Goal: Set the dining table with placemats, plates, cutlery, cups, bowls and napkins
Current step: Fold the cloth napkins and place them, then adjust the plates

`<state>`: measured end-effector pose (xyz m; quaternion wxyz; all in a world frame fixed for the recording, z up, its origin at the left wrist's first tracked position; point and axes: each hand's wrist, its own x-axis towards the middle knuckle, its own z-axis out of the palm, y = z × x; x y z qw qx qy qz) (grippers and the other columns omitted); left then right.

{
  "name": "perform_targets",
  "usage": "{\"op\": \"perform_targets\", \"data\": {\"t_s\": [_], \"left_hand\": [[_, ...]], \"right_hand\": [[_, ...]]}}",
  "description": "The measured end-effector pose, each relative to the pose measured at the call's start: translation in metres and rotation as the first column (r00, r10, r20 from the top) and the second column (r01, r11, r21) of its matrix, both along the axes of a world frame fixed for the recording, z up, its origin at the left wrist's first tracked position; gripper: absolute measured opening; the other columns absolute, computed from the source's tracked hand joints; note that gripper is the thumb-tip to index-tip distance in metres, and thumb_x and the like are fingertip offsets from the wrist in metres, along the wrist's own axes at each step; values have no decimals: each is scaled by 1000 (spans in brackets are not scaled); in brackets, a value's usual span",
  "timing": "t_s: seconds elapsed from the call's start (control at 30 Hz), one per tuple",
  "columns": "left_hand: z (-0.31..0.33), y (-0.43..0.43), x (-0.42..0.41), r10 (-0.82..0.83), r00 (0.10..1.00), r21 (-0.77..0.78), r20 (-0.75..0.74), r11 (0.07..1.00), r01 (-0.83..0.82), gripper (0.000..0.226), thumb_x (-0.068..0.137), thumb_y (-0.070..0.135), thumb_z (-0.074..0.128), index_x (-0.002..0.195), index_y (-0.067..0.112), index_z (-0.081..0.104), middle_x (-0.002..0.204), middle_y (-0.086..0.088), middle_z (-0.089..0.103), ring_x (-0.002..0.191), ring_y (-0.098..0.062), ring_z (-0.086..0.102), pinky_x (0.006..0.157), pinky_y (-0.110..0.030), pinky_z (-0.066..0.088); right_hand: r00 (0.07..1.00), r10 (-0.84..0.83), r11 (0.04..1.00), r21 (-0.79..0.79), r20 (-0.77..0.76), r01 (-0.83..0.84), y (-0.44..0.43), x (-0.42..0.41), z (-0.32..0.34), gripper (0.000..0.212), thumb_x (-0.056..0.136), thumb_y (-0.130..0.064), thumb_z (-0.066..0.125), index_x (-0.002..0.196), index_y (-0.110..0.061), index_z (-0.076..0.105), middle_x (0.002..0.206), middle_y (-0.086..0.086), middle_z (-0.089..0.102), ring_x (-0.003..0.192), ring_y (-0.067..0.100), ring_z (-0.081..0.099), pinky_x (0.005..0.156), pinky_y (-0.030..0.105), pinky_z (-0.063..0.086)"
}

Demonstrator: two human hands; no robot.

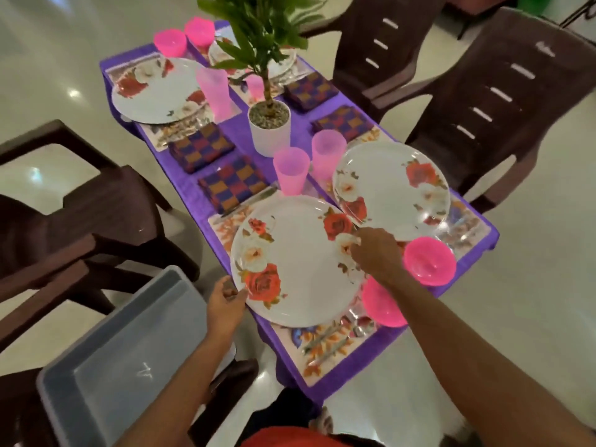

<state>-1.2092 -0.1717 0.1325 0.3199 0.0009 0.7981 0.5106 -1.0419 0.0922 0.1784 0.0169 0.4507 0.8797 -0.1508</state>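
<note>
Floral plate [296,259] sits on the near placemat [325,346] at this end of the purple-covered worktop [193,185], and both hands are on it. The left hand [225,301] has its fingers curled round the near-left rim, thumb on top. The right hand [375,253] bends its fingers down at the far-right rim; whether they pinch the edge or only rest there, I cannot tell. Watch that right side: the rim lies just beside the second plate [392,185], so a shove that way could clack the two together. A pink bowl [382,306] sits right under the right forearm near the worktop's edge, and a careless sweep could knock it to the floor. A pink cup [291,169] stands close behind the plate, so a push forward might tip it.
</note>
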Motion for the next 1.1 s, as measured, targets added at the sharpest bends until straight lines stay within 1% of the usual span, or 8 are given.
{"op": "perform_targets", "data": {"t_s": [0.07,0.2,0.37,0.43,0.5,0.57,0.77,1.1], "left_hand": [[-4,1,-6,-34,999,-4,-19,999,34,33,90,10,71,112,29,55,93,1,67,88,-19,66,82,-41,57],[-11,1,-10,-60,996,-35,-63,998,57,35,90,7,69,120,23,57,97,-1,69,88,-19,67,69,-27,54],[-10,4,-11,-49,996,-58,-70,997,45,32,92,9,68,119,23,58,96,-2,66,87,-18,65,59,-19,52],[-13,4,-13,-38,997,-57,-63,998,34,31,92,12,69,120,22,60,96,-2,65,89,-19,65,62,-25,57],[-16,4,-16,-17,999,-50,-35,999,15,34,90,13,71,122,21,61,97,-3,64,94,-24,66,72,-42,62],[-17,4,-18,0,1000,-41,-15,999,0,34,89,13,73,121,22,63,96,-3,64,95,-26,67,75,-50,62],[-14,9,-23,10,1000,-3,1,1000,-10,31,90,6,69,117,19,63,89,-2,58,92,-27,66,74,-50,62],[-7,8,-23,-1,1000,-5,22,1000,1,28,92,9,68,117,19,61,94,-6,62,95,-26,68,76,-48,62]], "right_hand": [[997,-49,998,-31,64,51,14,-2,-5,20,90,-19,56,99,-8,69,93,11,71,88,32,67,73,33,47],[991,-82,993,-71,108,90,24,1,-24,15,87,-21,53,89,-11,64,81,7,67,75,30,64,64,30,42],[990,-118,988,-89,79,124,21,2,-37,12,88,-19,53,87,-13,64,78,6,68,73,30,66,61,31,46],[990,-129,986,-98,55,134,21,1,-37,12,89,-18,54,84,-12,64,77,6,68,73,29,66,61,31,47],[991,-128,986,-104,40,131,22,2,-36,11,88,-17,56,82,-13,64,76,5,67,72,28,65,61,31,46],[993,-116,987,-105,27,118,21,2,-35,10,89,-16,57,83,-12,64,77,4,68,73,27,64,63,32,48],[991,-131,985,-109,0,130,21,1,-35,11,93,-17,58,88,-11,66,80,3,68,72,21,62,63,29,43],[991,-131,983,-134,-24,127,18,2,-25,17,95,-23,58,92,-9,68,80,0,61,77,21,58,67,27,36]]}}
